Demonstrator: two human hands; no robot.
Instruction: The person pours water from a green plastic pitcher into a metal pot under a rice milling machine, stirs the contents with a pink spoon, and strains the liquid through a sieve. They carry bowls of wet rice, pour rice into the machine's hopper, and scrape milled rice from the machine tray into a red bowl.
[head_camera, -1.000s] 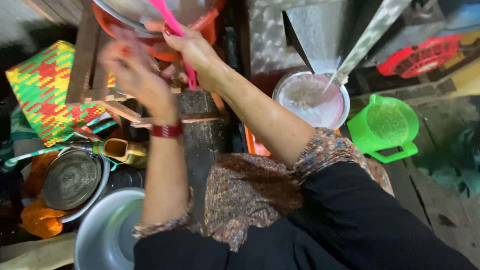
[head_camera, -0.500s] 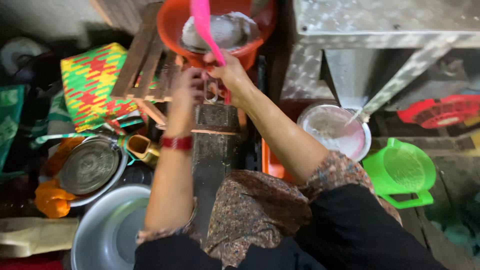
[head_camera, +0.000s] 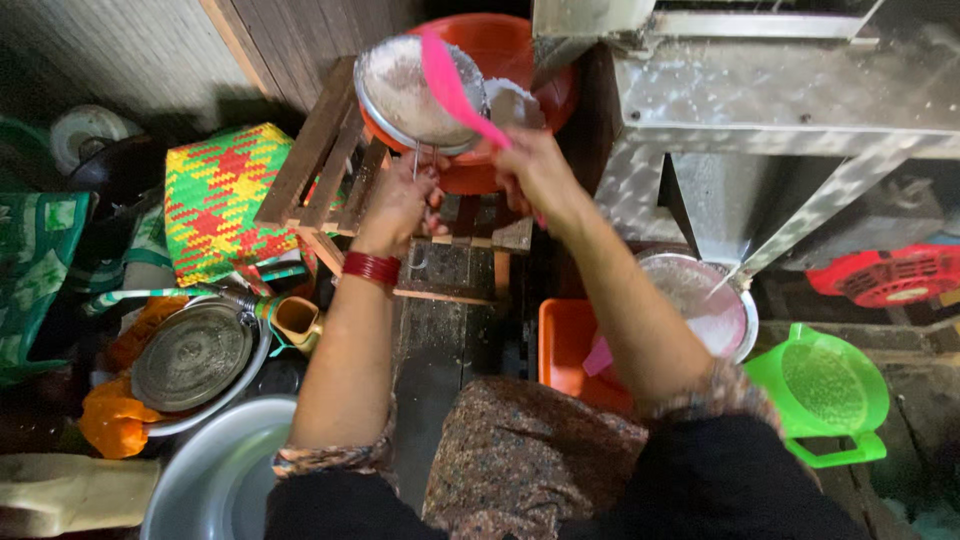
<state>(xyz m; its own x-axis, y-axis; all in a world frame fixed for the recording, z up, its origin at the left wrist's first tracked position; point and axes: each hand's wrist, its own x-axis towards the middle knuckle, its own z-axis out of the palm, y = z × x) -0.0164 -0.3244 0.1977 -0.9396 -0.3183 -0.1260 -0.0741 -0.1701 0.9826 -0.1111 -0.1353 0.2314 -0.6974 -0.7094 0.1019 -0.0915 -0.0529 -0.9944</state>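
Both hands sit higher against the orange tub than half a second earlier, and the metal sieve, previously flat in the tub, is now lifted and tipped toward the camera.

Head view, hands:
- Left hand (head_camera: 400, 205) is closed around the handle of the metal sieve (head_camera: 418, 95), just below its rim. A red bangle (head_camera: 371, 268) circles the wrist.
- Right hand (head_camera: 535, 170) is closed around the lower end of the pink spatula (head_camera: 455, 90). The blade slants up and left across the face of the sieve.
- The sieve holds a layer of white powder. It is held over the left part of the orange tub (head_camera: 525, 60), with its rim overlapping the tub's rim.
- The tub rests on a wooden slatted stool (head_camera: 330, 170).

Head view, surroundings:
- A woven basket (head_camera: 225, 200) in green, yellow and red stands just left of the stool.
- Below it lies a round metal lid (head_camera: 192, 357) inside a bowl, with a small yellow cup (head_camera: 297, 320) beside it.
- A large steel basin (head_camera: 215, 485) sits at the lower left edge.
- A steel machine housing (head_camera: 780, 100) fills the upper right. Its chute slopes down to a metal bowl (head_camera: 705, 305) containing white powder.
- A green plastic strainer (head_camera: 830, 390) stands right of that bowl.
- An orange tray (head_camera: 565, 340) lies between the right forearm and the stool.
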